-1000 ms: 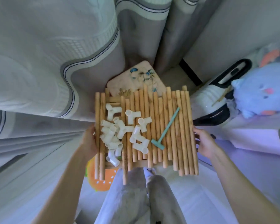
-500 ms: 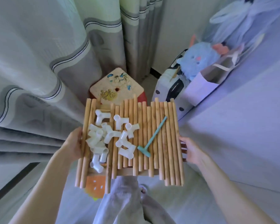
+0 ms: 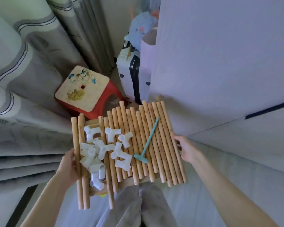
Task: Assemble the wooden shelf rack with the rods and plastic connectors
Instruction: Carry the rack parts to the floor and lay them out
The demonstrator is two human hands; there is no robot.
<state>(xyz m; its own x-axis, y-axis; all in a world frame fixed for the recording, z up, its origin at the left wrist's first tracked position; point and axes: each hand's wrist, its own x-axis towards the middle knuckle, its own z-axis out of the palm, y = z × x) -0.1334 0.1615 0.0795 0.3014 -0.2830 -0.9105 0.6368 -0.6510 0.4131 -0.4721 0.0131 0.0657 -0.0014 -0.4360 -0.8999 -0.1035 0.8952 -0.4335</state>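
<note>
Closest in, the person's grey-trousered legs (image 3: 134,208) stand under the load, both forearms reaching out to carry it. The left hand (image 3: 68,164) wraps the left edge, fingers curled round the outermost wooden rods (image 3: 151,141); the right hand (image 3: 186,149) clamps the right edge, fingers tucked underneath and thumb on top. Between them the rods lie side by side on a wooden shelf panel (image 3: 95,124) that only peeks out at the gaps, so nothing pins them down.

That's the danger: these rods are round and loose, and their ends already sit staggered. Any tilt toward the body and they could roll or slide off the near edge.

On top, a heap of white plastic connectors (image 3: 103,149) sits left of centre, a few perched on each other near the left hand. They look ready to tumble through the gap beside the two outer rods. The teal mallet (image 3: 147,141) lies diagonally across the rods, free to skid.

Further off, a red stool (image 3: 87,94) with a floral top stands just beyond the far edge, a suitcase (image 3: 131,76) beside it, curtains (image 3: 31,63) behind. A careless swing could clip the stool and spill everything.
</note>
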